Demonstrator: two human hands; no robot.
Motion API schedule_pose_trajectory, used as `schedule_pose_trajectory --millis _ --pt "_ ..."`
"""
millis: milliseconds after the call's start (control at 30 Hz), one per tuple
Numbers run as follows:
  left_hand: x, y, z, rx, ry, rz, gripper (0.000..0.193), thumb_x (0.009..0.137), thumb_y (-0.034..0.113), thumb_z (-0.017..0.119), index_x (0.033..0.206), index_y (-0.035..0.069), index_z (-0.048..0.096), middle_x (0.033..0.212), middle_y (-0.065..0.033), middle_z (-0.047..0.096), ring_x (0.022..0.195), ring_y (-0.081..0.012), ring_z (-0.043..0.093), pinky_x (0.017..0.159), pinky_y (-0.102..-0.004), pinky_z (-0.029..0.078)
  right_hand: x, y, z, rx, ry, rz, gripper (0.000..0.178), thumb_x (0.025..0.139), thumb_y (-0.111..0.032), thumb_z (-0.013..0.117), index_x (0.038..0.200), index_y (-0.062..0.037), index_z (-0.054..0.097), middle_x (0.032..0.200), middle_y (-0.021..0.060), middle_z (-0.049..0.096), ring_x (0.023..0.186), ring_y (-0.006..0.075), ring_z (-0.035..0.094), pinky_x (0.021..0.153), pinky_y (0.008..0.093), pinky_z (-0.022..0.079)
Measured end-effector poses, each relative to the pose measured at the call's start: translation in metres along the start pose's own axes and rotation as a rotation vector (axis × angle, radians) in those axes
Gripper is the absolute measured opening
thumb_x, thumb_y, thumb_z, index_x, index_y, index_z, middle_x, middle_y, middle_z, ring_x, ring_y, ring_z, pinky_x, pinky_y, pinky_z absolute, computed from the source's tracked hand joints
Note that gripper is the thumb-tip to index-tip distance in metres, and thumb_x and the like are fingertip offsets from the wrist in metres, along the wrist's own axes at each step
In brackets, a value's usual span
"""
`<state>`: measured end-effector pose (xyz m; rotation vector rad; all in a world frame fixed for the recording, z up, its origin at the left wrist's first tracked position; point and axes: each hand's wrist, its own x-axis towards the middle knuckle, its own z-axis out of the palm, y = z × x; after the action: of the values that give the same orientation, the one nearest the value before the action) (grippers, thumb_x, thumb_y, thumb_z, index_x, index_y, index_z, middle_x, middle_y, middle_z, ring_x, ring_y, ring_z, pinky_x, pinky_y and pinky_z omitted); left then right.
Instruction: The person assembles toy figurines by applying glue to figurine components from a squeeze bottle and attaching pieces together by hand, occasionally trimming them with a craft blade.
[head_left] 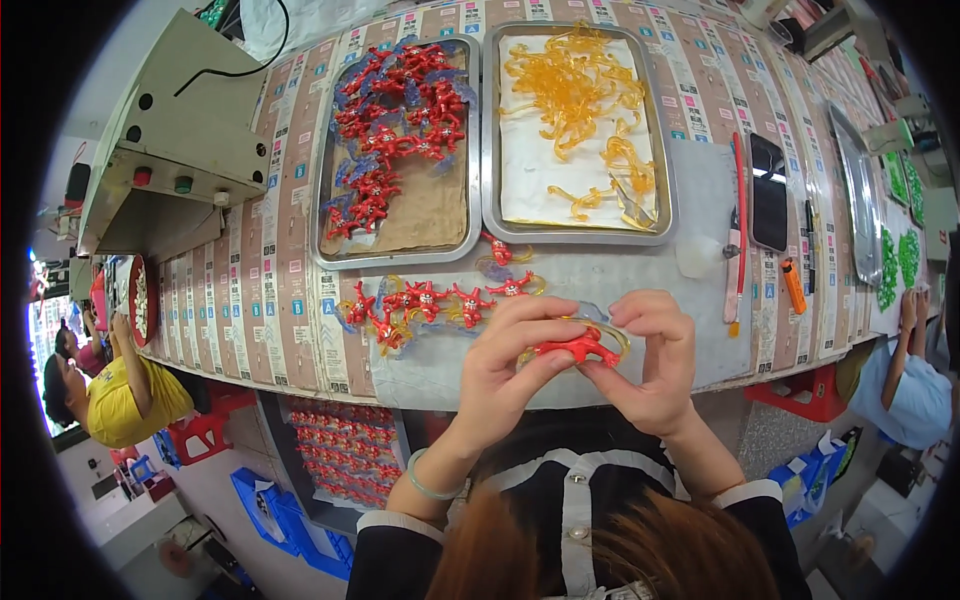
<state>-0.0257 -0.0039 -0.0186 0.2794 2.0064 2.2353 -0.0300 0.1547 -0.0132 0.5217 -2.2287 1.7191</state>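
Close in front of me, both hands hold a small red toy figure (585, 347) with a translucent yellow piece curving around it. My left hand (505, 365) grips its left side between thumb and fingers. On the other side, my right hand (655, 355) pinches the figure's edge and the yellow piece, fingers curled. To the left, several red figures (425, 299) with yellow and bluish clear parts lie on a grey sheet (700, 320). Beyond are a metal tray (473, 150) of red figures with bluish parts and another tray (487, 170) of loose yellow pieces (570, 85).
A grey machine (185, 130) with buttons stands at left. At right lie a red rod-like tool (740, 220), a phone (768, 190), an orange lighter (793, 286) and an upright-edged tray (855, 190). Below the table sits a crate of red figures (345, 450). Other people work at both sides.
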Motion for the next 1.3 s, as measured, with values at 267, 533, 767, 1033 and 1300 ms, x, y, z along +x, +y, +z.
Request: schedule_pose_trajectory --millis 267,533,767,1033,1300 --pt "-0.002 0.007 0.001 0.184 0.094 0.234 0.030 0.062 0.001 0.066 0.091 0.006 0.063 0.104 -0.0106 0.054 0.097 -0.0252 0.046 0.082 -0.0346 0.037 -0.013 -0.007 -0.020 0.329 0.002 0.214 0.023 0.069 0.008 0.057 0.088 0.0001 0.047 0.077 0.0102 0.052 0.072 0.0178 0.050 0.064 0.0261 0.040" --pt "-0.007 0.009 0.002 0.139 0.113 0.240 0.033 0.060 0.000 0.067 0.092 0.006 0.063 0.108 -0.0131 0.052 0.102 -0.0285 0.044 0.085 -0.0363 0.037 -0.007 -0.018 -0.020 0.383 -0.037 0.259 0.005 0.079 0.001 0.049 0.082 0.0037 0.052 0.074 0.0118 0.055 0.066 0.0168 0.051 0.062 0.0254 0.041" --pt "-0.009 0.013 0.002 0.132 0.104 0.252 0.032 0.061 -0.001 0.066 0.093 0.005 0.062 0.110 -0.0137 0.050 0.105 -0.0288 0.042 0.087 -0.0360 0.036 -0.006 -0.021 -0.020 0.416 -0.060 0.277 0.005 0.078 0.001 0.049 0.081 0.0039 0.052 0.074 0.0124 0.056 0.067 0.0172 0.052 0.062 0.0256 0.041" --pt "-0.013 0.008 0.000 -0.114 0.046 0.151 0.026 0.071 0.002 0.058 0.097 0.002 0.060 0.115 -0.0163 0.047 0.109 -0.0266 0.040 0.090 -0.0354 0.033 -0.005 -0.030 -0.013 0.400 0.122 0.356 0.006 0.077 0.004 0.049 0.082 0.0039 0.052 0.078 0.0119 0.055 0.068 0.0172 0.052 0.063 0.0254 0.040" --pt "-0.001 0.002 0.024 -0.532 -0.074 0.006 0.058 0.078 0.018 0.055 0.126 0.003 0.025 0.131 -0.0151 0.026 0.117 -0.0221 0.032 0.095 -0.0331 0.027 -0.012 -0.020 -0.016 0.237 -0.016 0.434 0.009 0.072 0.004 0.055 0.081 0.0012 0.055 0.077 0.0109 0.056 0.069 0.0171 0.055 0.063 0.0252 0.042"
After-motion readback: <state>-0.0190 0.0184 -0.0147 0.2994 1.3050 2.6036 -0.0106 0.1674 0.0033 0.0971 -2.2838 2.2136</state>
